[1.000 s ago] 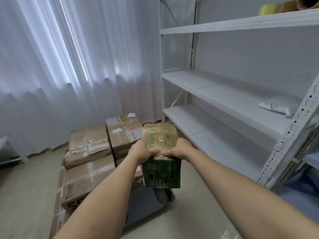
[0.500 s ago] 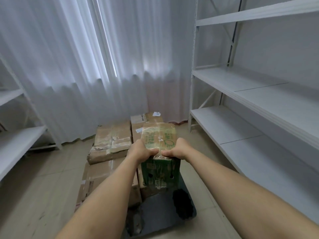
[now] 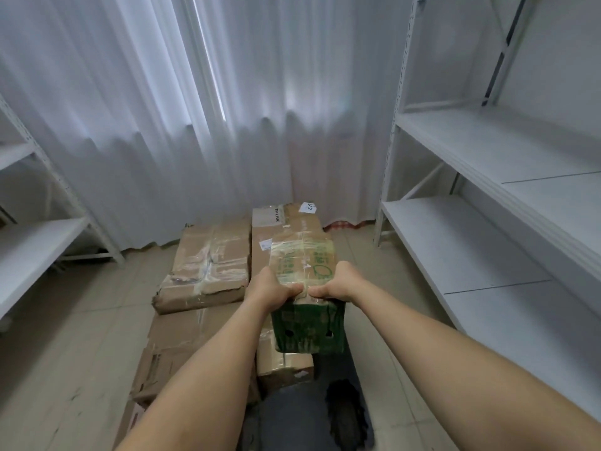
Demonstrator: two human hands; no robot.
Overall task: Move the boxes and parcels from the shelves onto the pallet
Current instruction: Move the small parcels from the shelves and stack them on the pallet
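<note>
I hold a taped cardboard box with green print (image 3: pixel 305 265) in front of me, its green end face toward me. My left hand (image 3: pixel 271 289) grips its near left top edge and my right hand (image 3: pixel 338 284) grips the near right top edge. The box hangs above several brown cardboard boxes stacked on the floor: a crumpled taped one (image 3: pixel 208 265) at the left, a tall one with a white label (image 3: pixel 283 219) behind, and a flatter one (image 3: pixel 182 340) nearer me. A dark pallet surface (image 3: pixel 292 415) shows below the held box.
White metal shelving (image 3: pixel 487 157) runs along the right side, its boards bare. Another white shelf unit (image 3: pixel 29 242) stands at the left. White curtains (image 3: pixel 195 109) hang across the back. Pale tiled floor (image 3: pixel 81 336) lies between the shelves and the stack.
The view has swung left, from the right shelving toward the stack of boxes. Both hands keep the same grip on the green-printed box, which now hangs over the stack.
</note>
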